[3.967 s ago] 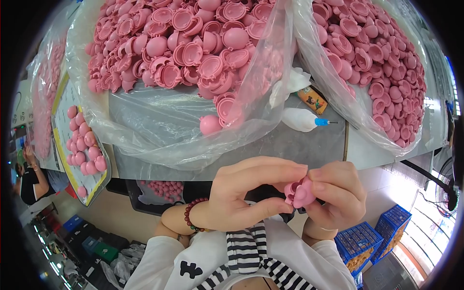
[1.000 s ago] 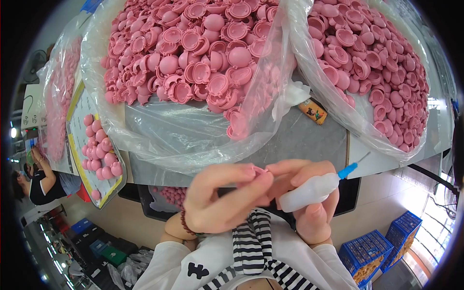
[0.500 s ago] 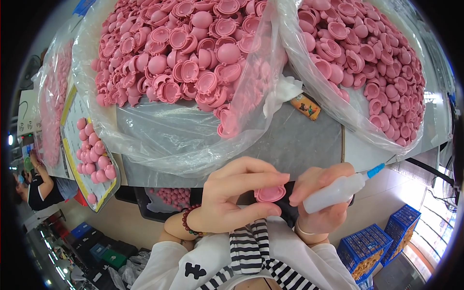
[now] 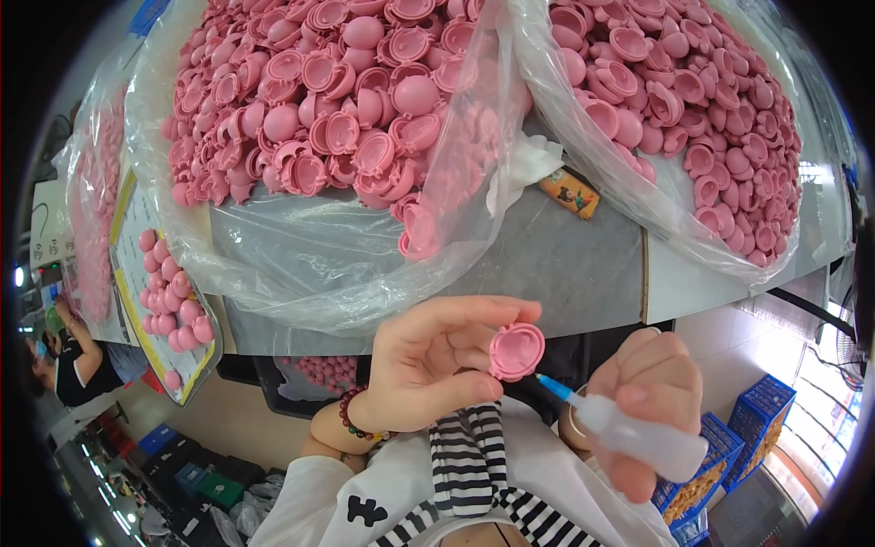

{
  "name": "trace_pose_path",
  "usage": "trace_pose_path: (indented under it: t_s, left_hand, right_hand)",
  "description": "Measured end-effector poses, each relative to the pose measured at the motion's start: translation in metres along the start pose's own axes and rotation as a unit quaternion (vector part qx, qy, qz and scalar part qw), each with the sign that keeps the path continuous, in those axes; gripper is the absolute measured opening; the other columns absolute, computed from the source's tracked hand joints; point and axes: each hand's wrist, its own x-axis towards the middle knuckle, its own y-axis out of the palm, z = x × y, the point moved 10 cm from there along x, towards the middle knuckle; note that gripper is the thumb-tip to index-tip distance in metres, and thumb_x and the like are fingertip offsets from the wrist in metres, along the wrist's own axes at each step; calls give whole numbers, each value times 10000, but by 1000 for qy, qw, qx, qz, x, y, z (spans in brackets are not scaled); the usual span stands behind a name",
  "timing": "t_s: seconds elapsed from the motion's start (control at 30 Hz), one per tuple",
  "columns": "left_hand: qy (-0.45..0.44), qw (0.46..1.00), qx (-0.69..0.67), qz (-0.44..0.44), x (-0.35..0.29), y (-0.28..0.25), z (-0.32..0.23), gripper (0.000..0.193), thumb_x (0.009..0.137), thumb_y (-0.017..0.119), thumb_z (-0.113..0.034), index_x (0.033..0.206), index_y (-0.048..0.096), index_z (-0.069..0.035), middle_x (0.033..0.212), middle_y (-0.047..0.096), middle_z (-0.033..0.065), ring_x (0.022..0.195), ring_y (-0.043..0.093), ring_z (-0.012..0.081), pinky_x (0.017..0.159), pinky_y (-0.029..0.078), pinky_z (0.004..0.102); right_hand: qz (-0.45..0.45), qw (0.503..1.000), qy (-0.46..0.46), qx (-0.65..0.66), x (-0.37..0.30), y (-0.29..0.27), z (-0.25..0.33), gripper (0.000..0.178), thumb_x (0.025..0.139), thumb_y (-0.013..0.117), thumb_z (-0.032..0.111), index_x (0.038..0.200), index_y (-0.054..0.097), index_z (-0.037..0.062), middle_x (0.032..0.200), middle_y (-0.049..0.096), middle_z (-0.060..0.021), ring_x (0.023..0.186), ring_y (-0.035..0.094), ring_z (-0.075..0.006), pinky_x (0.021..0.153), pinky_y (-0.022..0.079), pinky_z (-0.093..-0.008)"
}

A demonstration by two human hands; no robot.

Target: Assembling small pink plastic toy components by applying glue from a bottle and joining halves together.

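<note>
Between the thumb and fingers of my left hand (image 4: 424,365) is a round pink half shell (image 4: 518,350), its hollow, rimmed side facing up toward me. My right hand (image 4: 661,369) is wrapped round a whitish squeeze bottle (image 4: 649,439). The bottle's narrow blue nozzle (image 4: 554,387) points left, its tip at the lower right rim of the shell; whether they touch I cannot tell. Beyond my hands, a large heap of similar pink shells (image 4: 301,118) lies in a clear plastic bag.
Another bagged heap of pink shells (image 4: 702,137) spreads at the far right. Between the bags lie an orange printed packet (image 4: 571,193) and white tissue (image 4: 527,164). Pink balls sit on a yellow-edged tray (image 4: 193,376) at left. Below the grey table (image 4: 565,273) are blue crates (image 4: 764,406). A person (image 4: 87,351) works far left.
My right hand has swung the bottle round, so its nozzle points left at the shell instead of up and right. My left hand has tilted the shell's hollow side upward.
</note>
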Motion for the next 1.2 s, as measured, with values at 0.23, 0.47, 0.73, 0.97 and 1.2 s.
trace_pose_path:
  t_s: [0.23, 0.47, 0.73, 0.97, 1.2]
  left_hand:
    - [2, 999, 43, -4, 0, 1, -1, 455, 759, 527, 127, 1191, 394, 70, 1218, 433, 253, 1067, 508, 228, 867, 452, 309]
    - [3, 999, 42, -7, -1, -1, -2, 435, 762, 532, 117, 1176, 409, 75, 1199, 452, 252, 1053, 520, 225, 847, 462, 300]
    - [7, 999, 46, -15, -2, -2, -3, 425, 758, 539, 115, 1165, 420, 81, 1190, 460, 251, 1028, 536, 226, 836, 471, 304]
    - [22, 998, 65, -12, 0, -1, -7, 427, 735, 560, 126, 1145, 445, 88, 1174, 473, 248, 1012, 547, 233, 840, 471, 316]
    - [70, 960, 261, -70, 0, -2, -25, 347, 681, 646, 83, 1018, 563, 72, 1098, 536, 226, 889, 607, 239, 750, 506, 299]
  right_hand:
    - [20, 997, -11, -71, 2, 13, 7, 607, 806, 475, 545, 833, 536, -59, 601, 412, -40, 475, 360, -128, 386, 240, -245]
    - [-13, 998, -6, -63, 1, 6, 4, 584, 745, 544, 530, 816, 589, -48, 615, 461, -37, 470, 405, -129, 383, 280, -245]
    - [19, 996, -10, -89, 2, 18, 0, 610, 824, 452, 530, 867, 541, -72, 622, 420, -48, 485, 357, -125, 390, 231, -243]
    - [-22, 995, -35, -95, 3, 10, 4, 641, 829, 421, 546, 883, 552, -79, 593, 422, -46, 475, 361, -123, 376, 227, -245]
    - [-18, 993, -38, -113, 2, 14, 5, 646, 840, 398, 544, 875, 556, -82, 591, 421, -47, 473, 360, -127, 369, 224, -243]
